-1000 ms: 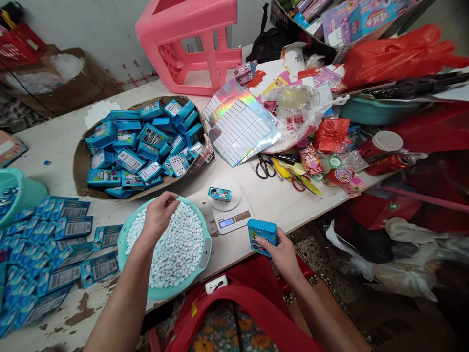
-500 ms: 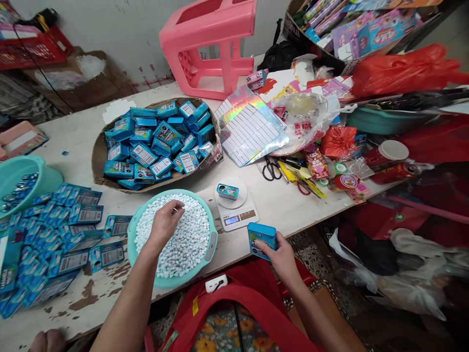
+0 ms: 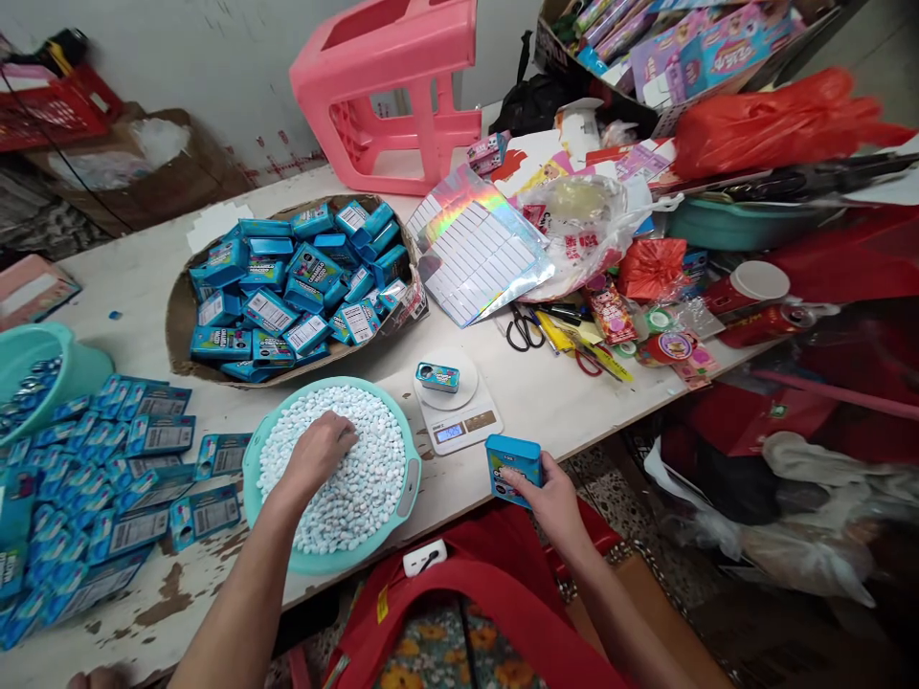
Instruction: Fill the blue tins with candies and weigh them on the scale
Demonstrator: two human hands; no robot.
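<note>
My left hand (image 3: 320, 450) is down at the white candies (image 3: 348, 512) that fill a turquoise basin (image 3: 414, 469). Its fingers are curled together, and whatever they hold is hidden. In my right hand (image 3: 552, 498) is a flat blue box (image 3: 513, 459), held upright over the table's front edge with the thumb across its printed face. Between the two hands and farther back, a small blue tin (image 3: 437, 376) lies on the round plate of a white scale (image 3: 466, 433), whose display is lit.
Behind the basin a cardboard tray (image 3: 345, 362) holds several blue tins. Flat blue packs (image 3: 162, 433) cover the left side beside another turquoise basin (image 3: 78, 368). Scissors (image 3: 526, 327), holographic sheets (image 3: 481, 249) and a pink stool (image 3: 388, 57) stand or lie farther back.
My left hand has lowered onto the candies, its fingers now among them. My right hand still holds the blue box in about the same place. The view has shifted slightly.
</note>
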